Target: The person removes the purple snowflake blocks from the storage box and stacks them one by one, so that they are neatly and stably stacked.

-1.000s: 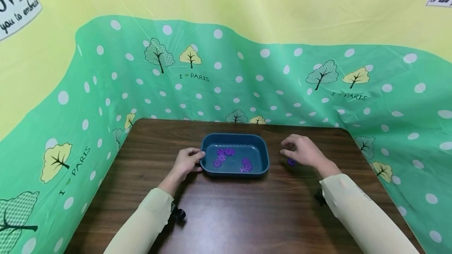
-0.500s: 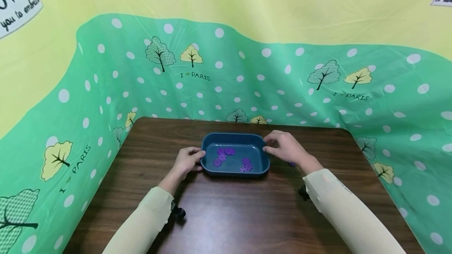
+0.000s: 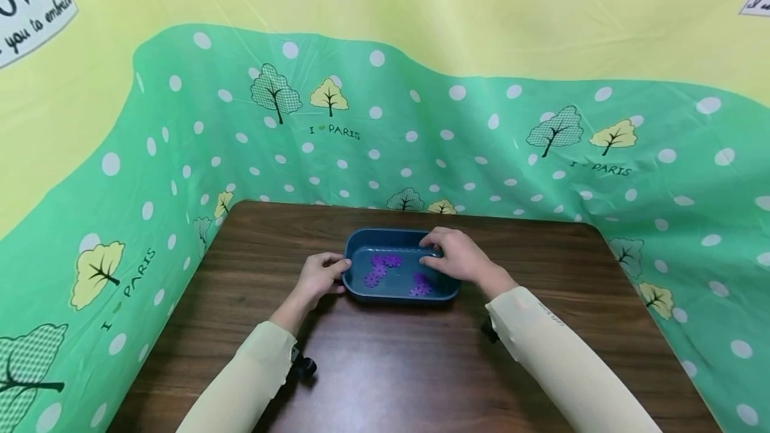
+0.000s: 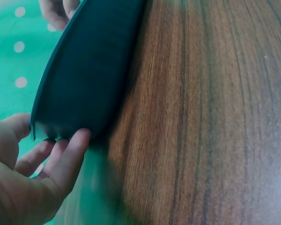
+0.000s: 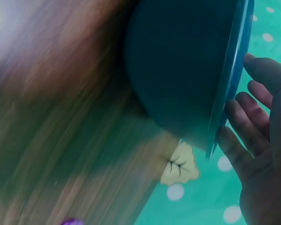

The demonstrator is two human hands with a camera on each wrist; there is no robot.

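Note:
A dark blue plastic tray (image 3: 394,291) with rounded corners stands on the table. Small purple discs with notched edges (image 3: 377,269) lie in its left half, and another cluster of purple discs (image 3: 420,284) lies toward its right. My left hand (image 3: 319,277) grips the tray's left end, thumb at the rim and fingers against the outer wall, as the left wrist view shows. Over the right end hangs my right hand (image 3: 462,258), thumb and index finger apart; nothing shows between them. In the right wrist view its fingers (image 5: 243,119) are spread beside the rim.
A purple piece (image 5: 72,221) lies on the brown wooden table (image 3: 385,366), right of the tray. Patterned green and yellow cloth (image 3: 385,99) hangs behind and around the table. Each sleeve cuff carries a dark wrist camera (image 3: 305,367).
My right hand has moved left, from beside the purple piece on the table, past the tray's right rim to over its inside. My left hand has stayed on the left end.

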